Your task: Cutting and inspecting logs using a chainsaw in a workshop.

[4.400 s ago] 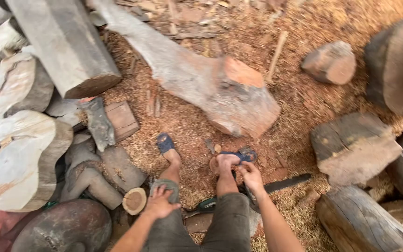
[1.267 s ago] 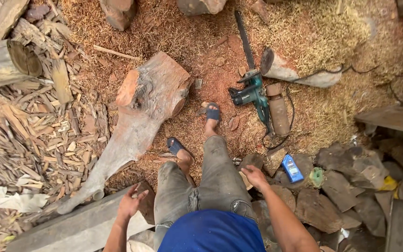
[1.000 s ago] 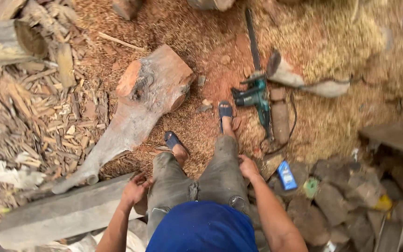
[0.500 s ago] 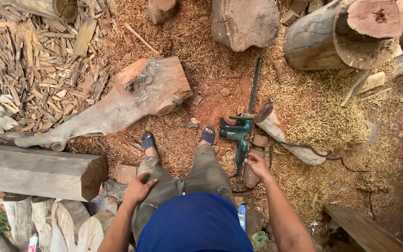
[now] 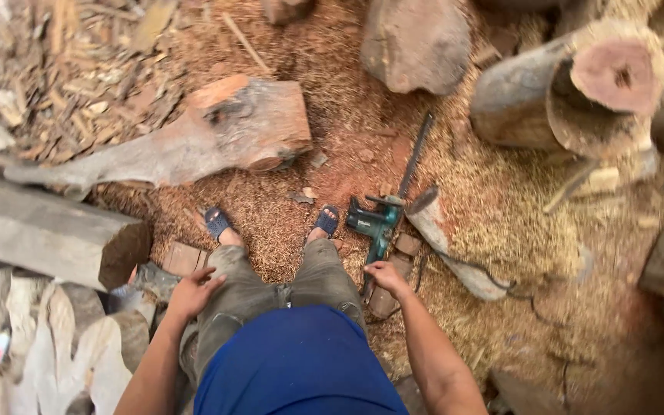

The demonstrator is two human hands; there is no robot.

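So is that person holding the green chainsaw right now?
No, the chainsaw lies on the sawdust and the right hand hovers just short of it.

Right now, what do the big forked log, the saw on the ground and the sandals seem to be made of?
The forked log: raw wood, grey weathered bark, reddish cut end. The saw: teal body, probably plastic, with a long dark bar, likely metal. The sandals: dark blue straps, perhaps rubber or plastic; too small to tell.

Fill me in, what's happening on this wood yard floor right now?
A person stands on sawdust among logs, looking down. The right hand is empty and reaches toward the teal chainsaw lying on the ground by the right foot, not yet touching it. The left hand rests on the left thigh. A large cut log lies just ahead of the feet.
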